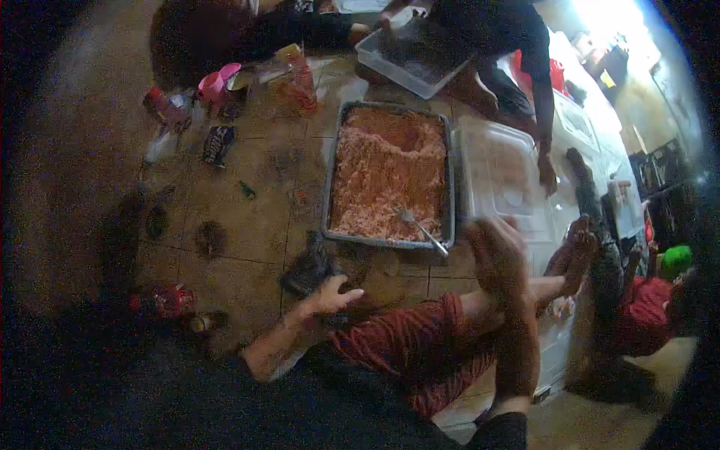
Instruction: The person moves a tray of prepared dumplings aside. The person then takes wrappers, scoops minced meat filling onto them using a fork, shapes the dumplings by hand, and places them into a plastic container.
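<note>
A grey-rimmed tub (pixel 325 206) on the tiled floor holds a pinkish-red crumbly mass (pixel 390 169), hollowed out at its far end. A metal fork or spoon (pixel 424 232) leans in its near right corner, handle over the rim. Below the tub's left corner, my left hand (pixel 334 296) has its fingers apart and nothing visible in it, beside a dark crumpled item (pixel 309 268). My right hand (pixel 496 253) is raised right of the tub's near corner, close to a clear plastic lid (pixel 499 169). Motion blurs its fingers, so their grip is unclear.
Across from me a person's hands touch a clear plastic bin (pixel 416 64). A black packet (pixel 219 145), a pink cup (pixel 217 81) and red-labelled packaging (pixel 166 106) lie left. A red packet (pixel 163 301) is near left. Other people sit right, one wearing red (pixel 646 315).
</note>
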`<act>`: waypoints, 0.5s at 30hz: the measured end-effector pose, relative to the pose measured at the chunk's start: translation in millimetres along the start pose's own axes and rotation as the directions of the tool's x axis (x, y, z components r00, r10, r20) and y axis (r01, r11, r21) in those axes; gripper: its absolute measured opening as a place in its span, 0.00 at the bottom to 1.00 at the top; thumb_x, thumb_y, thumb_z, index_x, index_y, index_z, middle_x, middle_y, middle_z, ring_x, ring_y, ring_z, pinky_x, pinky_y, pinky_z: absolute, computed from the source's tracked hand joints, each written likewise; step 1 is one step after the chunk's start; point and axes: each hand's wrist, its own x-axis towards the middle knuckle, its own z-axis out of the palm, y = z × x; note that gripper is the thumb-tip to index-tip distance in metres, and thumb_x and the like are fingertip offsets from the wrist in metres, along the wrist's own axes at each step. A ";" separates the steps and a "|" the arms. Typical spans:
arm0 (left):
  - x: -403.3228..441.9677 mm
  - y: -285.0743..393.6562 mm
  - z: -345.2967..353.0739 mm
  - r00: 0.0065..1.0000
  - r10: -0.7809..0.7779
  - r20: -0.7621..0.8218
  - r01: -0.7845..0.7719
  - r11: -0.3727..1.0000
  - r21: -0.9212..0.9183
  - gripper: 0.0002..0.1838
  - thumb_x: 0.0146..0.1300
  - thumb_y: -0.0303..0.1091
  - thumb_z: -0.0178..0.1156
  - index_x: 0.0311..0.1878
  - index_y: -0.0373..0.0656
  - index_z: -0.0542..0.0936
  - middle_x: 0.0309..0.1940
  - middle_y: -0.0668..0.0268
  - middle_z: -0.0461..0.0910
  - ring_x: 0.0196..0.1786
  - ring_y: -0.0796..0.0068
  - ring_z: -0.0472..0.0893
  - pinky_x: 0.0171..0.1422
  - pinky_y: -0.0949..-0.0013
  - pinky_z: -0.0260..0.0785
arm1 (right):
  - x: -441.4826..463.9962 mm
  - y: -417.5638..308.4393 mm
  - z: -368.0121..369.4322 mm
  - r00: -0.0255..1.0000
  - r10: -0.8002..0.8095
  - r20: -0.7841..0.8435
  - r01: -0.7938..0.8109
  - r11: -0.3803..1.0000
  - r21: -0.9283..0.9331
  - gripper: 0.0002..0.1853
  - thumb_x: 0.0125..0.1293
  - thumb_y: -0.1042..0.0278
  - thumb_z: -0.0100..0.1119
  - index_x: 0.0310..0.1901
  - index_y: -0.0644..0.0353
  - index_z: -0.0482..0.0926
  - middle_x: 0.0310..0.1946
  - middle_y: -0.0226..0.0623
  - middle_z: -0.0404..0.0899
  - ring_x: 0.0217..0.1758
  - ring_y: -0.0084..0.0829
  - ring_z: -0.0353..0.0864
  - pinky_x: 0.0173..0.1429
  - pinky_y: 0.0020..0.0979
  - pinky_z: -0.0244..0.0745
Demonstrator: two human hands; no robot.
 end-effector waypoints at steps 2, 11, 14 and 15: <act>-17.2 18.7 -17.7 1.000 -0.004 0.028 0.003 0.999 0.054 0.41 0.64 0.63 0.66 0.61 0.29 0.77 0.54 0.42 0.81 0.57 0.45 0.81 0.62 0.51 0.74 | 23.8 42.6 56.7 0.990 0.098 0.103 -0.098 0.995 -0.014 0.07 0.66 0.67 0.60 0.44 0.56 0.78 0.38 0.46 0.83 0.43 0.55 0.83 0.47 0.47 0.76; 10.3 -19.2 17.6 0.969 0.118 -0.217 -0.048 0.952 0.303 0.28 0.63 0.48 0.65 0.53 0.29 0.79 0.46 0.43 0.83 0.50 0.40 0.81 0.54 0.43 0.73 | -12.9 96.9 155.7 0.884 0.380 0.272 -0.374 0.924 -0.074 0.15 0.70 0.54 0.60 0.43 0.58 0.76 0.38 0.50 0.84 0.46 0.59 0.83 0.47 0.54 0.77; 55.6 -57.4 21.6 0.954 0.008 -0.300 0.092 0.944 0.318 0.24 0.62 0.44 0.64 0.51 0.31 0.81 0.45 0.45 0.83 0.48 0.40 0.82 0.54 0.41 0.73 | -26.5 88.5 150.6 0.892 0.387 0.233 -0.393 0.919 -0.022 0.15 0.70 0.53 0.60 0.46 0.57 0.77 0.41 0.48 0.84 0.47 0.57 0.83 0.49 0.54 0.77; 75.9 -80.4 22.9 0.945 -0.035 -0.325 0.146 0.934 0.325 0.23 0.62 0.43 0.64 0.50 0.32 0.81 0.45 0.45 0.84 0.48 0.40 0.82 0.55 0.40 0.73 | -24.9 83.1 146.3 0.886 0.398 0.237 -0.404 0.914 -0.025 0.13 0.70 0.56 0.59 0.47 0.55 0.75 0.43 0.48 0.84 0.47 0.57 0.84 0.48 0.54 0.79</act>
